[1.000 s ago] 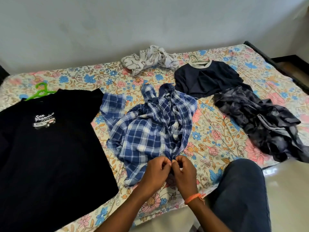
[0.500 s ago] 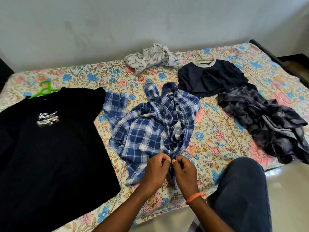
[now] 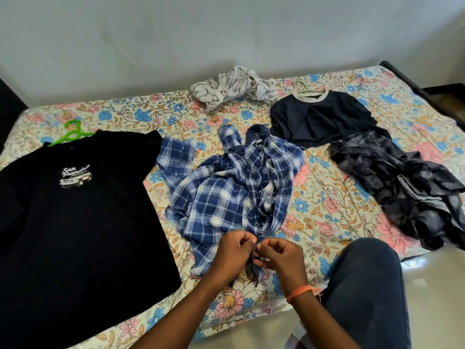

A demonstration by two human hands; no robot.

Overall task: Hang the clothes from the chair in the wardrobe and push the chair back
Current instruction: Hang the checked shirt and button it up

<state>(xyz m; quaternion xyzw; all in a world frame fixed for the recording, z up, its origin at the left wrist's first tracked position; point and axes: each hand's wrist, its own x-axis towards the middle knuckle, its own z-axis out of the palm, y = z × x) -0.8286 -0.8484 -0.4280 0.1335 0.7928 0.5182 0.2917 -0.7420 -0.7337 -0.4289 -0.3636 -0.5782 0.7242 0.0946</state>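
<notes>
So I count five garments on the flowered bed [image 3: 327, 202]: at centre the blue checked shirt [image 3: 231, 195], whose lower front my left hand [image 3: 232, 255] and right hand [image 3: 281, 258] both pinch; the black T-shirt [image 3: 75, 222] on a green hanger [image 3: 71, 133] crowds the left, and my knee [image 3: 364, 280] blocks the lower right.

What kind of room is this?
Probably a bedroom: a bed with a floral-print bedsheet against a plain wall, with a blue plaid shirt and a black printed T-shirt laid out.
</notes>
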